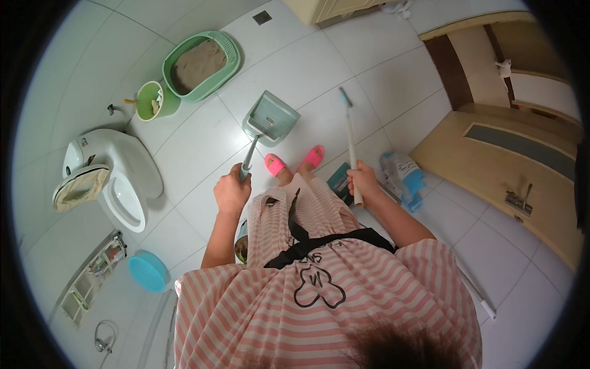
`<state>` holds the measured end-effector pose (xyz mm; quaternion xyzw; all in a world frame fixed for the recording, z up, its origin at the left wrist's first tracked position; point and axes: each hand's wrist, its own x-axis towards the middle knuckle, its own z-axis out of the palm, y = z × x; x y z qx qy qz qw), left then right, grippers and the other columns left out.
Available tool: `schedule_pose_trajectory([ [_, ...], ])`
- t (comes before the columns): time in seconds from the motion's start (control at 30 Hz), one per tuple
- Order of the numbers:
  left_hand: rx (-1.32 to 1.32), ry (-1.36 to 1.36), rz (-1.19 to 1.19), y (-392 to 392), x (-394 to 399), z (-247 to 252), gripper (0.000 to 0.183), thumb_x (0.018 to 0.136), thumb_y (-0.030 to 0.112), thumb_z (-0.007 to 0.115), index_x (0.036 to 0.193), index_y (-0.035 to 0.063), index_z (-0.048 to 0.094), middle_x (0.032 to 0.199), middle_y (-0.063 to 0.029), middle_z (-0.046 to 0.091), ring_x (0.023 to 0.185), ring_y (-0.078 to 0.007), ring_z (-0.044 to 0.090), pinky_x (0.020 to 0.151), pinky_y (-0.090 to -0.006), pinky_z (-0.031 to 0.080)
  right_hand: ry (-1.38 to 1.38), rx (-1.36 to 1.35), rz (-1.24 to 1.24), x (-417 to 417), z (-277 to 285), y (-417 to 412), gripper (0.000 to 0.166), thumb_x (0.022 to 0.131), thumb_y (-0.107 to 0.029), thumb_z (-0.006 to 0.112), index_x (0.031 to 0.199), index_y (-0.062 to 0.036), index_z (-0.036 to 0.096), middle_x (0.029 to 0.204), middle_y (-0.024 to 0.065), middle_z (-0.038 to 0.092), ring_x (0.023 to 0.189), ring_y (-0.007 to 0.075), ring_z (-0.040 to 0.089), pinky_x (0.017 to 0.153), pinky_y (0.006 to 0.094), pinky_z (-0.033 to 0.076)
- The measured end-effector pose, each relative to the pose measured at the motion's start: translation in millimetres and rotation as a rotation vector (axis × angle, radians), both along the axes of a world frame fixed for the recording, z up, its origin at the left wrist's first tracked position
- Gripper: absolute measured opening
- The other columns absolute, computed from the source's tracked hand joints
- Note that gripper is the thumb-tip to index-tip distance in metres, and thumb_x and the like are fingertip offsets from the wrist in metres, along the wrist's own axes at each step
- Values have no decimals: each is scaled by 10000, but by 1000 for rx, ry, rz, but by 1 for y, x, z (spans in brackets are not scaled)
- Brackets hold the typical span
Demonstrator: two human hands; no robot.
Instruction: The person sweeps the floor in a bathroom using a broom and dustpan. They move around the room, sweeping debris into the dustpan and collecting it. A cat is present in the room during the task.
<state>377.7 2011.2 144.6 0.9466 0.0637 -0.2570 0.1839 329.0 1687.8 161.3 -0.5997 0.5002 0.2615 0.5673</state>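
My left hand [232, 191] is closed around the handle of a grey-green dustpan [280, 112]. The pan has a row of comb teeth near its handle, and I cannot tell whether it touches the floor. In my right hand [364, 181] is the pale handle of a broom [351, 138]. Its narrow head [345, 97] points away from me, seen nearly edge-on, right of the dustpan. My feet, in pink slippers [276, 164], stand on the floor between the two tools.
A green litter box [201, 94] with litter and a green bin [144, 104] stand by the wall. The white toilet [152, 161] and a blue basin [147, 271] are left. At right are a plastic package [401, 170], a wooden door [454, 152] and a pole [479, 297] on the floor.
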Motion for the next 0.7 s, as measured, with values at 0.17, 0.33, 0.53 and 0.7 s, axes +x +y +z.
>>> schedule_pose_trajectory([
  [0.17,12,33,-96,3,-11,-16,313,797,278,657,1090,170,630,763,-156,674,710,-343,660,653,-444,529,89,323,203,-9,31,19,222,893,-83,507,1111,-46,524,681,18,504,452,84,448,382,233,359],
  [0.33,8,-5,-69,7,-15,-21,317,788,275,665,1085,168,632,755,-164,671,697,-355,656,644,-455,527,147,419,157,14,114,-6,289,898,-59,490,1183,-26,523,691,17,507,412,67,419,366,222,337],
  [0.53,14,-81,-44,7,-28,-30,329,781,276,671,1088,166,635,741,-173,666,686,-378,651,624,-479,522,-106,90,478,18,53,-3,449,871,-62,506,1318,-46,464,661,31,486,420,105,458,361,269,358],
  [0.7,0,-63,-37,-4,-25,-29,331,789,269,667,1102,169,627,746,-161,670,707,-375,653,632,-483,525,-88,-190,480,33,-28,24,338,825,-81,535,1150,8,504,681,129,582,448,222,555,401,345,445],
])
